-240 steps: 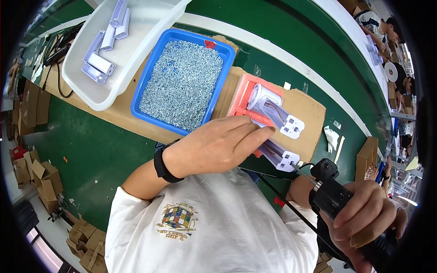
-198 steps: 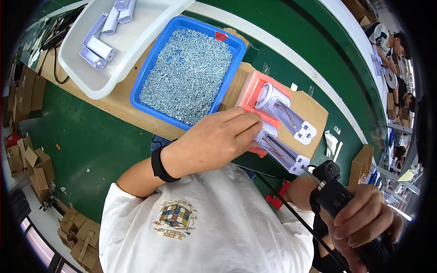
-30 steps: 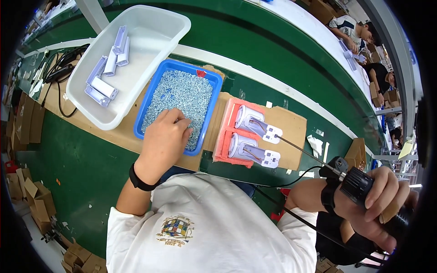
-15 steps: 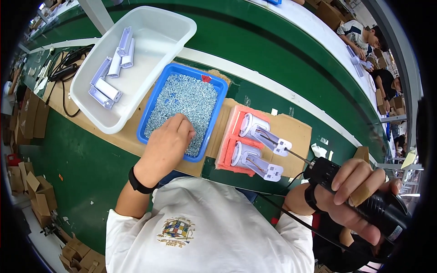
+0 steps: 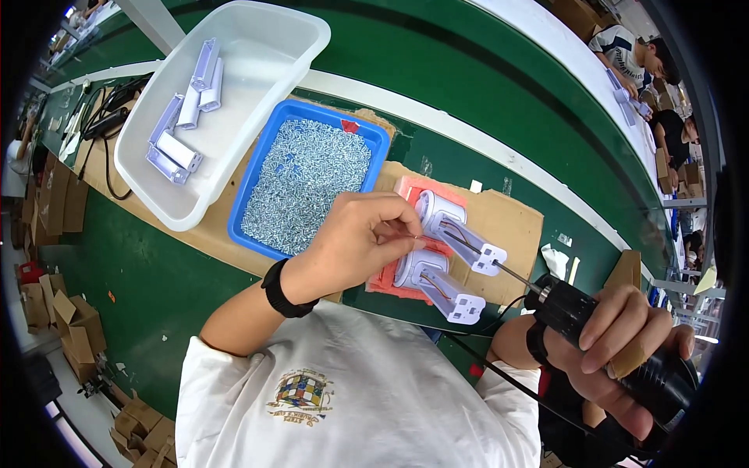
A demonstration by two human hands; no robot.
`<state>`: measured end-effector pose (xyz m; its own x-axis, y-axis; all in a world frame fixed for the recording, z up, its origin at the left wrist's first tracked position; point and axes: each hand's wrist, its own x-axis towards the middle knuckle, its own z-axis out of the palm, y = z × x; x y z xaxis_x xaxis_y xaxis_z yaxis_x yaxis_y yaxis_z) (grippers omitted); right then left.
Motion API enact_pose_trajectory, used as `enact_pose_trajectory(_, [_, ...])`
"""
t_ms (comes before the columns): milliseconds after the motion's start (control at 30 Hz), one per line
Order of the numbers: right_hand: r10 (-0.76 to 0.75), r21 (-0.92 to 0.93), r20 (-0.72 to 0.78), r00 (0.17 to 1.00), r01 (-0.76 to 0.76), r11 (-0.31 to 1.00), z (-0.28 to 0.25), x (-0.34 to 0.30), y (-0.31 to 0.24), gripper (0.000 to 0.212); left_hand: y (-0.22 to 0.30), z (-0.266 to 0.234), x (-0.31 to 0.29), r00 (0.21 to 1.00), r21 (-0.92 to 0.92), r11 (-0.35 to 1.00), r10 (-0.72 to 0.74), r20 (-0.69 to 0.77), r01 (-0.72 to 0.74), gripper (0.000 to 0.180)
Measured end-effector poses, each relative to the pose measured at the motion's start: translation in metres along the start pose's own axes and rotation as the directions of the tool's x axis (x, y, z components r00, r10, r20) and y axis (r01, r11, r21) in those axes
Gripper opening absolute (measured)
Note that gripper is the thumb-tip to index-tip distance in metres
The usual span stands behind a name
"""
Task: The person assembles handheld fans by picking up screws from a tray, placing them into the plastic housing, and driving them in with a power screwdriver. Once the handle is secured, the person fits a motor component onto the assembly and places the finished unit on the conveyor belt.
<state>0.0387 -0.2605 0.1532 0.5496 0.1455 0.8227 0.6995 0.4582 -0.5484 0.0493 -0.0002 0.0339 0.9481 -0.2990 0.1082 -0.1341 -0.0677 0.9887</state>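
Observation:
My left hand [image 5: 351, 238] is closed in a pinch beside the upper of two white plastic housings [image 5: 489, 260], with a tiny screw showing at its fingertips. The lower housing [image 5: 465, 307] lies parallel to it; both have round ends set in a pink foam holder [image 5: 409, 186] and wires inside. My right hand [image 5: 624, 343] grips a black electric screwdriver [image 5: 563, 306]. Its long bit passes through the end plate of the upper housing and points toward the round end. Left of the holder, a blue tray [image 5: 380, 148] holds a mass of small silvery screws.
A large white tub [image 5: 175, 212] with several white plastic parts [image 5: 205, 64] stands at the far left. Cardboard [image 5: 515, 226] lies under the holder. The screwdriver's black cable [image 5: 519, 380] crosses my right arm. Other people work at the far right.
My left hand has left the screw tray and moved right to the foam holder, pinching a screw. My right hand with the screwdriver stays nearly in place, its bit still in the upper housing.

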Motion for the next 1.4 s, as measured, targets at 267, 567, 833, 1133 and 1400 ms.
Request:
enact_pose_trajectory(267, [-0.002, 0.058, -0.064, 0.998, 0.006, 0.998, -0.001, 0.001, 0.003, 0.075, -0.011, 0.019, -0.002, 0.995, -0.009, 1.0, 0.002, -0.102, -0.003, 0.015])
enact_pose_trajectory(567, [0.004, 0.102, -0.063, 0.998, 0.003, 0.995, -0.001, 0.002, 0.008, 0.072, -0.006, 0.012, -0.003, 0.991, 0.185, 0.976, 0.125, -0.054, -0.113, 0.016])
enact_pose_trajectory(833, [-0.004, 0.098, -0.062, 0.998, 0.01, 0.995, 0.0, 0.002, 0.009, 0.072, -0.009, 0.016, -0.003, 0.986, 0.133, 0.988, 0.096, -0.139, -0.077, 0.016])
enact_pose_trajectory(1133, [0.013, 0.104, -0.059, 0.998, -0.007, 0.995, 0.001, 0.003, 0.011, 0.073, -0.005, 0.017, -0.002, 0.976, 0.196, 0.97, 0.168, -0.136, -0.14, 0.015])
enact_pose_trajectory(1400, [0.072, 0.158, -0.155, 0.985, -0.048, 0.986, -0.004, 0.0, 0.006, 0.077, -0.013, 0.021, -0.002, 0.964, 0.139, 0.97, 0.22, -0.151, -0.2, 0.022])
